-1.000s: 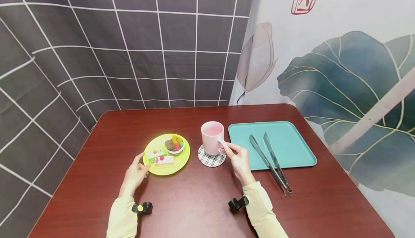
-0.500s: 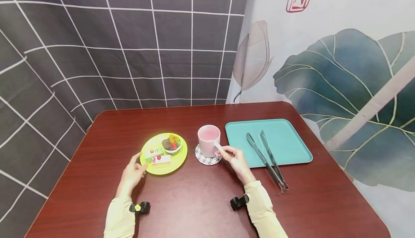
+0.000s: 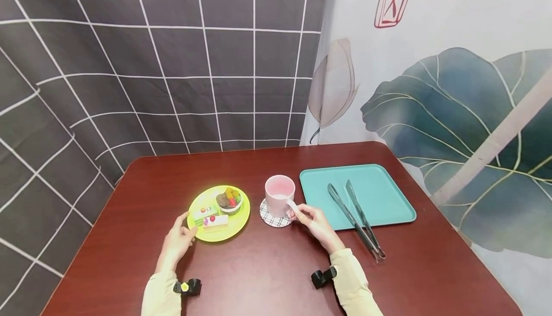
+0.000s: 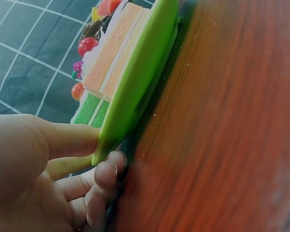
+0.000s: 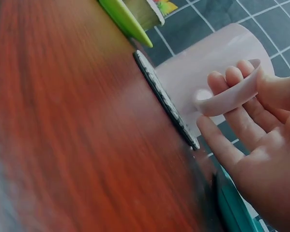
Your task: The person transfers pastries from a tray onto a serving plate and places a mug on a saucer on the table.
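Observation:
My left hand (image 3: 176,242) grips the near left rim of a yellow-green plate (image 3: 236,227), with the thumb (image 4: 74,140) on the rim and fingers under it. On the plate sit a green-based cake slice (image 3: 205,213), a pink-and-white cake slice (image 3: 215,222) and a small white bowl (image 3: 230,210) of toy-like food. A pale pink mug (image 3: 278,201) appears to stand upright on a round checked coaster (image 3: 269,219). My right hand (image 3: 316,226) holds the mug by its handle (image 5: 232,96), fingers curled through the loop. The coaster's far part is hidden by the mug.
A teal tray (image 3: 388,191) lies to the right of the mug. Metal tongs (image 3: 355,222) rest across it, their joined end reaching past its near edge. Grey gridded cloth (image 3: 172,67) hangs behind the brown table (image 3: 258,273).
My right hand has lowered the pink mug onto the coaster, keeping hold of its handle. My left hand stays on the plate's rim. The head view has shifted slightly.

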The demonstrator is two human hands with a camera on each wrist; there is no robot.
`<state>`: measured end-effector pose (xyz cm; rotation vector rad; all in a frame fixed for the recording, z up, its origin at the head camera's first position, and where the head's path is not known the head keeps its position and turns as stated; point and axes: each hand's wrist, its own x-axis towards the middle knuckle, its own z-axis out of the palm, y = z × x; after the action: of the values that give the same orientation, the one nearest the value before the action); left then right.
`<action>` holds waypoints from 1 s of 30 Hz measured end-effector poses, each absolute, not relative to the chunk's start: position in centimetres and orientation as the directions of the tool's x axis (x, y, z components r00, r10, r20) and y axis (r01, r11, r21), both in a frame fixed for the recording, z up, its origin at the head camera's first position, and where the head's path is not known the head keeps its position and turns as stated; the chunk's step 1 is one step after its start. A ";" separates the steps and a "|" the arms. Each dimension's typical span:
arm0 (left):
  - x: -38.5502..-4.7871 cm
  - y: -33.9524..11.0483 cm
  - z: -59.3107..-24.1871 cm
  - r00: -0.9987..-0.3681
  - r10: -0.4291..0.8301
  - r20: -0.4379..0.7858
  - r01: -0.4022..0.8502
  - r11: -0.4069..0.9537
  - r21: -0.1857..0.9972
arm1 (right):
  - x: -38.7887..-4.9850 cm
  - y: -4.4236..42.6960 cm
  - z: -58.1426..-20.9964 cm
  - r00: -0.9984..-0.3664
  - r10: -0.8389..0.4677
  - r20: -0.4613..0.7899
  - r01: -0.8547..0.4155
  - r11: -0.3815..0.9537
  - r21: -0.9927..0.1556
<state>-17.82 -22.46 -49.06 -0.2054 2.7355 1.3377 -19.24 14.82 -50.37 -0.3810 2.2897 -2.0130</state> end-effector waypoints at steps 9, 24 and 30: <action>-17.9 -22.5 -49.0 -0.991 -0.077 -0.114 -0.136 0.652 0.746 | -19.1 14.7 -50.4 -0.958 -0.256 0.131 -0.164 0.114 -0.980; -18.2 -22.5 -48.4 -0.991 -0.068 -0.115 -0.131 0.671 0.730 | -19.3 14.8 -50.0 -0.959 -0.245 0.145 -0.161 0.048 -0.986; -18.0 -22.3 -48.3 -0.991 -0.070 -0.114 -0.132 0.656 0.743 | -19.0 15.0 -49.7 -0.957 -0.252 0.146 -0.169 0.070 -0.983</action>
<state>-18.00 -22.26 -48.34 -0.1711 2.7894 1.2613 -19.04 14.96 -49.73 -0.4437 2.2513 -2.0530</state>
